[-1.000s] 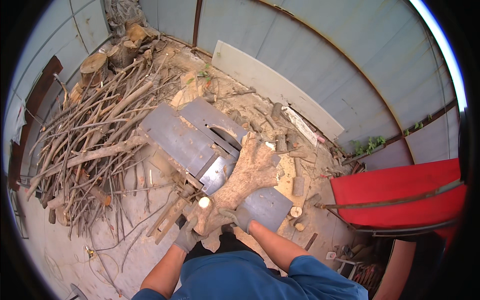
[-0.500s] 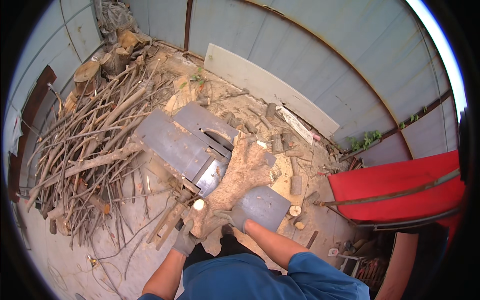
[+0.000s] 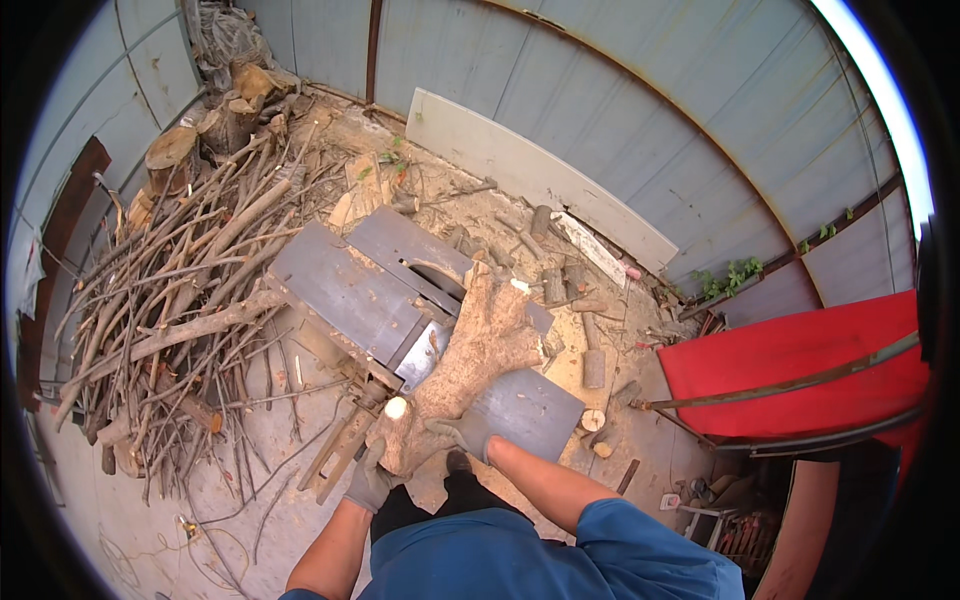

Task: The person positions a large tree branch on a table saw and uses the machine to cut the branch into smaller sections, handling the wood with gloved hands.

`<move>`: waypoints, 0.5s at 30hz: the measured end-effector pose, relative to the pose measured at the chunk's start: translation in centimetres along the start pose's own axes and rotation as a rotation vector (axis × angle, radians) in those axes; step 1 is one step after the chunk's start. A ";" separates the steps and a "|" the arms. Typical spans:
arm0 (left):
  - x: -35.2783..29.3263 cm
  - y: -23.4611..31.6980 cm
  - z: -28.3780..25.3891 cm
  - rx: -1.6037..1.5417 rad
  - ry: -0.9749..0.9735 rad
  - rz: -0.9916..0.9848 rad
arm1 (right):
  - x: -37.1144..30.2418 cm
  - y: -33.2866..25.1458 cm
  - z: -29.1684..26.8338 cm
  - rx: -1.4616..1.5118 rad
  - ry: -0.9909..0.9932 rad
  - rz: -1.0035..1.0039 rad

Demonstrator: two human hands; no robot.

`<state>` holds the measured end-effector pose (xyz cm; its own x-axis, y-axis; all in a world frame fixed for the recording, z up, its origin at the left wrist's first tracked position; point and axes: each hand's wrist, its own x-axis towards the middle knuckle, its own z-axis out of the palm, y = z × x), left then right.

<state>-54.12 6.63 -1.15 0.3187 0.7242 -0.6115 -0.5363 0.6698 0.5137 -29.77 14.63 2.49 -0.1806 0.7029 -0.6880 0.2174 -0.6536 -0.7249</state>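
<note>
A thick forked log (image 3: 478,350) with pale bark lies across the grey metal saw table (image 3: 340,285), its near end hanging over the table's front edge. My left hand (image 3: 370,482), in a grey glove, grips that near end from below. My right hand (image 3: 462,432), also gloved, rests on the log's right side near the end. A small round cut face (image 3: 396,407) shows on a stub of the log just above my left hand.
A big pile of bare branches (image 3: 170,300) lies on the ground at the left, with stumps (image 3: 172,150) behind it. Short cut logs (image 3: 592,368) are scattered right of the table. A red sheet (image 3: 790,365) hangs at the right, a pale board (image 3: 530,170) leans on the metal wall.
The view has shifted a little. The log and both hands stay in about the same place on the table.
</note>
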 end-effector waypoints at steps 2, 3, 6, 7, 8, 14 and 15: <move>-0.1 0.4 0.2 -0.001 -0.001 0.001 | -0.6 -1.2 0.1 -0.042 -0.001 0.022; -0.1 0.5 0.3 0.000 -0.001 0.000 | -0.8 -1.5 0.3 -0.024 0.005 0.027; -0.1 0.9 0.4 -0.015 -0.007 0.014 | -0.2 -0.6 0.5 0.032 0.019 -0.007; -0.1 1.0 0.5 -0.017 -0.006 0.013 | 0.1 -0.2 0.5 0.069 0.025 -0.046; -0.1 1.2 0.6 -0.019 -0.004 0.014 | 0.4 -0.1 0.6 0.069 0.025 -0.045; 0.0 1.4 0.2 -0.051 0.003 0.025 | 1.0 -0.5 0.4 -0.108 -0.032 0.037; 0.0 1.5 0.2 -0.050 0.001 0.023 | 1.1 -0.4 0.5 -0.107 -0.025 0.026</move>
<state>-54.72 7.68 -0.25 0.3045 0.7393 -0.6006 -0.5819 0.6436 0.4971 -30.49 15.50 2.02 -0.1974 0.6780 -0.7081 0.3229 -0.6370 -0.7000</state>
